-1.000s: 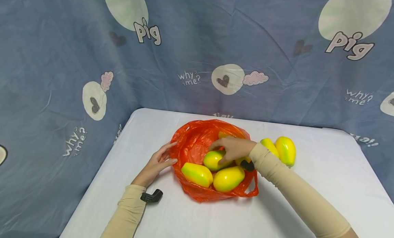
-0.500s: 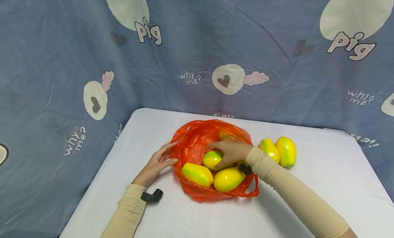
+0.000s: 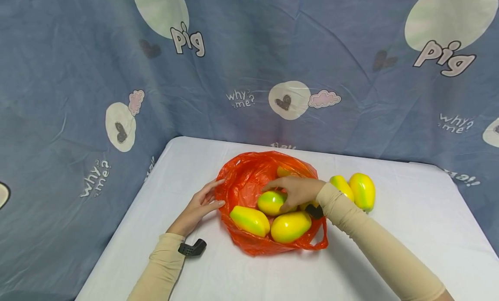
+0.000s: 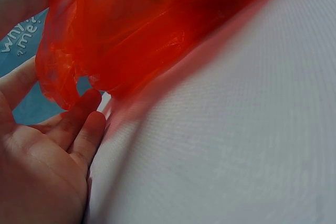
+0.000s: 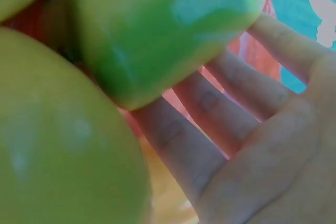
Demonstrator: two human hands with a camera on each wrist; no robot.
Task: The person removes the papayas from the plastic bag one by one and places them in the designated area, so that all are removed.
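White cloth on the table [image 3: 234, 275] lay nearest, reaching up to the front of an orange-red plastic bag [image 3: 243, 241], whose handle [image 3: 322, 240] hung at front right. In the bag's open mouth sat a left-front fruit [image 3: 249, 221] and a right-front fruit [image 3: 290, 226], both yellow. Just behind them the right hand [image 3: 299, 190] grasped the middle fruit [image 3: 270, 202], thumb on its near side; the right wrist view showed fingers along a side hidden from the head view. The left hand [image 3: 198, 209] rested loosely against the bag's left side; its wrist view showed a gap in the plastic by the fingertips. A rear fruit [image 3: 283, 171] lay deeper inside. Outside, at right, a short fruit [image 3: 342, 186] touched a long fruit [image 3: 362, 192]. Cloth stretched from bag to left table edge and from the pair rightward; a blue curtain [image 3: 234, 63] rose beyond the back edge.
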